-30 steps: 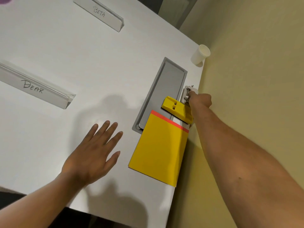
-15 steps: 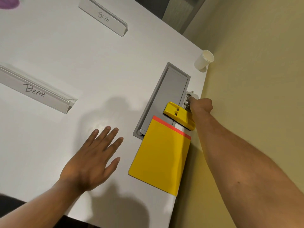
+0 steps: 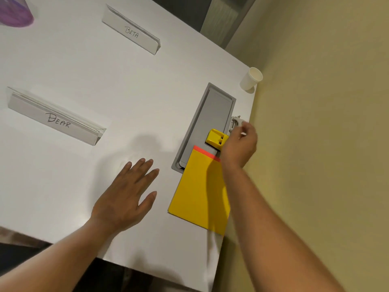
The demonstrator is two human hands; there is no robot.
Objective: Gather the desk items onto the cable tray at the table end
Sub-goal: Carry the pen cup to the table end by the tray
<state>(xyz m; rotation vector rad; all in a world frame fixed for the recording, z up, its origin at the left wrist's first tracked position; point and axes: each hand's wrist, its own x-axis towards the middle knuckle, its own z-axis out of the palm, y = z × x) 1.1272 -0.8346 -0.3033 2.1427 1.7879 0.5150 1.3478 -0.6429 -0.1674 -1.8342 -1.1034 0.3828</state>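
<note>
A person's right hand [image 3: 240, 144] reaches across the grey cable tray [image 3: 212, 114] set into the white counter [image 3: 105, 91], its fingers [image 3: 249, 133] curled over a small white and metal object [image 3: 236, 123] lying just beyond the tray's far long edge, near the counter's rim; whether they actually pinch it cannot be told. The left hand [image 3: 126, 197] rests flat on the counter on the tray's near side, fingers straight and slightly spread, holding nothing. A small yellow block [image 3: 216, 138] sits across the tray's lower part, touching the right hand's wrist side. A yellow notepad [image 3: 197, 190] with an orange-red strip overlaps the tray's nearest end and runs toward the counter's edge. A white paper cup [image 3: 251, 79] stands past the tray's far end at the counter corner. Two clear name stands, marked "DEAR" [image 3: 56, 119] and "BETA" [image 3: 131, 32], sit well apart from the tray, and a purple item [image 3: 14, 13] shows at the frame's corner.
</note>
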